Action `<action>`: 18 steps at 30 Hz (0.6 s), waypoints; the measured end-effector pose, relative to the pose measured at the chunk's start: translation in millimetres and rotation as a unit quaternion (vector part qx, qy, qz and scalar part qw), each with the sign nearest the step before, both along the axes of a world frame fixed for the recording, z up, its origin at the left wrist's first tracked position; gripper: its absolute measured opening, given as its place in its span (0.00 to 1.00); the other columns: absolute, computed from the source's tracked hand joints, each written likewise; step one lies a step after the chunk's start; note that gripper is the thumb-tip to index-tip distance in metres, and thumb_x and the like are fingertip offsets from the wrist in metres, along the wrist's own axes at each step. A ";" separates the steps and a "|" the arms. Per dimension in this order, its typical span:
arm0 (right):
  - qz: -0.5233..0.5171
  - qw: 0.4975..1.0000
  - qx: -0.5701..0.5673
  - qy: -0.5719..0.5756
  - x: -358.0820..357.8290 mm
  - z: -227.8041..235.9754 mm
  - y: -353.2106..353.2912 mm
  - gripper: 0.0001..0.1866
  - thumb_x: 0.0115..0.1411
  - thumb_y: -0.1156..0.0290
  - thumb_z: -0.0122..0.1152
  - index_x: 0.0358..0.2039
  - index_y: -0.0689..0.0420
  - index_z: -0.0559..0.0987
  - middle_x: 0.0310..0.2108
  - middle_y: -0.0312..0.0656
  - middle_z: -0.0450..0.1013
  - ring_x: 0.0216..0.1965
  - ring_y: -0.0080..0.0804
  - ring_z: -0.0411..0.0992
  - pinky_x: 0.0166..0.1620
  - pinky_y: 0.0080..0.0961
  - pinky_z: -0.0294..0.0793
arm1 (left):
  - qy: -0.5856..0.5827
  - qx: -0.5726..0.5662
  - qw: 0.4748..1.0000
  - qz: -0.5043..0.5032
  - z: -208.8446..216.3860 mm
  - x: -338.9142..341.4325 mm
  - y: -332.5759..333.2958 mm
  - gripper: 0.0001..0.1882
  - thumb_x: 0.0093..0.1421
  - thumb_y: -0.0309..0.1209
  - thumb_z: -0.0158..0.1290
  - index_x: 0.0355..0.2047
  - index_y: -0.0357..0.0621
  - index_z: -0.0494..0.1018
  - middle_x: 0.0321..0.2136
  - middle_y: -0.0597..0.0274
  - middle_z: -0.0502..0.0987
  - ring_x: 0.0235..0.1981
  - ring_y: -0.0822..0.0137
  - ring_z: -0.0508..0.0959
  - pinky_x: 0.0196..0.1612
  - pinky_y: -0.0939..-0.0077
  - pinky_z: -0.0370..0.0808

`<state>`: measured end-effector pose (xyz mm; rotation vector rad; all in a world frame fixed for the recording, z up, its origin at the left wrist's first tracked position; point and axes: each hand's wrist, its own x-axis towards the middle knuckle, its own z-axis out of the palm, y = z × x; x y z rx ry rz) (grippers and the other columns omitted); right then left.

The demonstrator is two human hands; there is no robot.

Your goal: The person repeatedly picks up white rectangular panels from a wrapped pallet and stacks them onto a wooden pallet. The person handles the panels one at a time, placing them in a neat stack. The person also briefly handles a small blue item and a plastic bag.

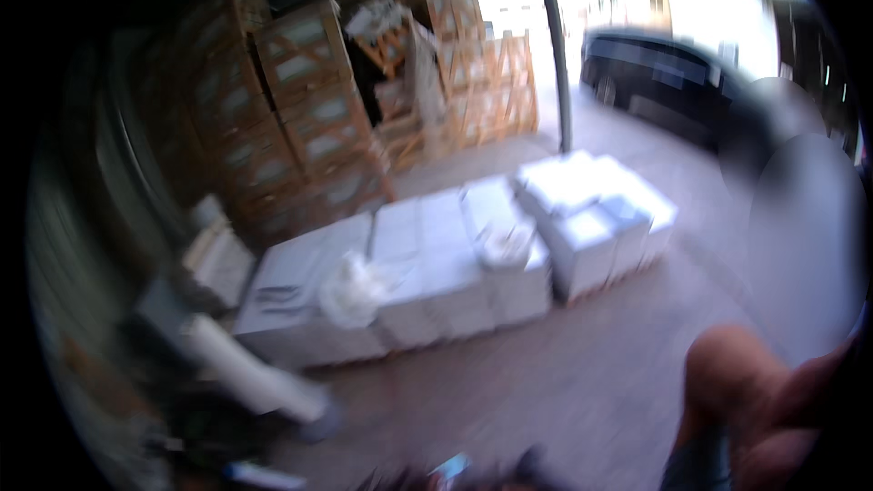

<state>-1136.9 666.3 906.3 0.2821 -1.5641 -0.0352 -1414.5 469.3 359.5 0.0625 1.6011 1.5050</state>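
Observation:
At the lower right, a blurred, bent, skin-coloured shape (pixel 737 382) comes in from the edge, and I take it for my right hand or arm. Its fingers cannot be made out. Just above it is a large, pale, smeared grey shape (pixel 805 245) very close to the camera. I cannot tell what it is or whether the hand touches it. A bit of blue cloth (pixel 700 464) shows below. My left hand is out of the picture.
Low stacks of white boxes or slabs (pixel 427 255) stand ahead, with a crumpled plastic bag (pixel 355 291) on top. Wooden crates (pixel 309 118) rise behind. A white roll (pixel 236 364) leans at left. Beyond a dark post (pixel 553 45) is a dark van (pixel 655 77).

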 end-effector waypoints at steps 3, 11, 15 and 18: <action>0.070 0.998 -0.009 -0.002 -64.4 -34.6 81.4 0.12 0.51 0.73 0.62 0.37 0.59 0.76 0.24 0.39 0.73 0.28 0.26 0.72 0.31 0.22 0.73 | 0.005 -0.026 0.996 0.085 -25.7 -23.1 17.7 0.16 0.59 0.38 0.50 0.39 0.38 0.74 0.21 0.63 0.72 0.19 0.71 0.71 0.20 0.77 0.69; 0.080 0.995 -0.028 -0.055 -145.9 -52.0 226.2 0.11 0.50 0.74 0.62 0.36 0.58 0.77 0.24 0.38 0.72 0.27 0.26 0.72 0.30 0.21 0.73 | -0.032 -0.052 0.992 0.111 -37.0 -42.1 144.5 0.15 0.59 0.38 0.50 0.39 0.39 0.74 0.21 0.62 0.72 0.18 0.70 0.71 0.20 0.77 0.69; 0.071 0.995 -0.042 -0.064 -193.1 -48.5 270.2 0.11 0.50 0.74 0.63 0.36 0.57 0.77 0.23 0.38 0.72 0.26 0.26 0.72 0.30 0.21 0.72 | -0.077 -0.022 0.993 0.084 -3.4 -89.0 209.6 0.14 0.60 0.38 0.49 0.37 0.41 0.74 0.21 0.62 0.73 0.18 0.69 0.72 0.19 0.75 0.70; 0.067 0.992 -0.076 -0.073 -231.7 -59.7 298.2 0.11 0.49 0.75 0.63 0.35 0.57 0.77 0.23 0.38 0.72 0.26 0.26 0.72 0.29 0.21 0.72 | -0.078 0.002 0.993 0.094 -23.0 -142.3 243.3 0.14 0.60 0.38 0.48 0.38 0.41 0.74 0.21 0.62 0.73 0.18 0.70 0.72 0.19 0.76 0.70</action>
